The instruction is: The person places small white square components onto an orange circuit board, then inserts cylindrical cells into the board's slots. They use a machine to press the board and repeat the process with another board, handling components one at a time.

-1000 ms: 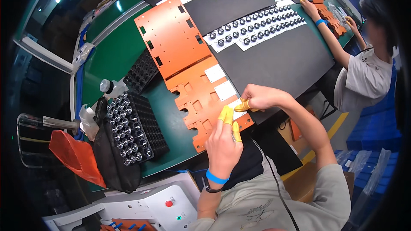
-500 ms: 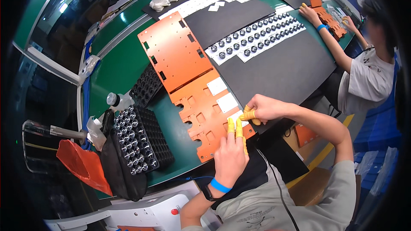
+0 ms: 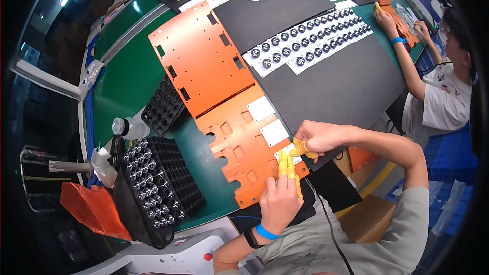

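An orange panel (image 3: pixel 229 148) with holes and cutouts lies on the table, in line with a larger orange plate (image 3: pixel 196 61). White square plates (image 3: pixel 261 108) sit along its right side. Over the nearest white square (image 3: pixel 278 155) both my hands meet. My left hand (image 3: pixel 281 196) rests two stretched fingers in yellow finger covers on it. My right hand (image 3: pixel 322 138), also with yellow covers, has its fingers curled and pinched at the square's right edge. The fingers hide much of that square.
A black tray (image 3: pixel 178 173) of shiny round parts stands left, beside a clear bottle (image 3: pixel 131 128). White strips with black round pieces (image 3: pixel 308 40) lie on a black mat (image 3: pixel 326 86). At far right a co-worker (image 3: pixel 438 86) handles orange panels.
The whole view has shifted slightly, with the panel appearing lower and the tray farther left. Both my hands stay at the same white square, with little change in their grip.
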`<state>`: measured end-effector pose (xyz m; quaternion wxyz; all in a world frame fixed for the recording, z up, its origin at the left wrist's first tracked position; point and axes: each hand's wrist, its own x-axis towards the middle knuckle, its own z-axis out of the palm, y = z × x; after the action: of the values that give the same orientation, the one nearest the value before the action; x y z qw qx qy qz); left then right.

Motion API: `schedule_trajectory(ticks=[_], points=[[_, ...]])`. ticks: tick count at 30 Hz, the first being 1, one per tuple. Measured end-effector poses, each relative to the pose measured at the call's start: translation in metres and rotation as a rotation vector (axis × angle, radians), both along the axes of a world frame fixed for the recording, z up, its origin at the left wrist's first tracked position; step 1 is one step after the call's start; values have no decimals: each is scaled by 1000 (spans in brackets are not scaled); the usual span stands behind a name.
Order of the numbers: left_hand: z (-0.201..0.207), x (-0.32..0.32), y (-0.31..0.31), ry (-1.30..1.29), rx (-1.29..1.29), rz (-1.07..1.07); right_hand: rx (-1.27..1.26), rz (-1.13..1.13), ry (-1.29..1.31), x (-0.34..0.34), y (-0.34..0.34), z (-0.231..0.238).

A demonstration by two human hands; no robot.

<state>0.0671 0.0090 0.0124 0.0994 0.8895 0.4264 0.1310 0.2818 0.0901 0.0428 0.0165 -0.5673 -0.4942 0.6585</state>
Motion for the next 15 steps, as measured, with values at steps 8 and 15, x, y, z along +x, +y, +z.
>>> schedule_trajectory(ticks=[8, 15], points=[[-2, 3, -1, -56, 19, 17, -13, 29, 54, 6, 4, -10], [12, -16, 0, -263, -188, -39, 190, -162, -24, -7, -16, -5]])
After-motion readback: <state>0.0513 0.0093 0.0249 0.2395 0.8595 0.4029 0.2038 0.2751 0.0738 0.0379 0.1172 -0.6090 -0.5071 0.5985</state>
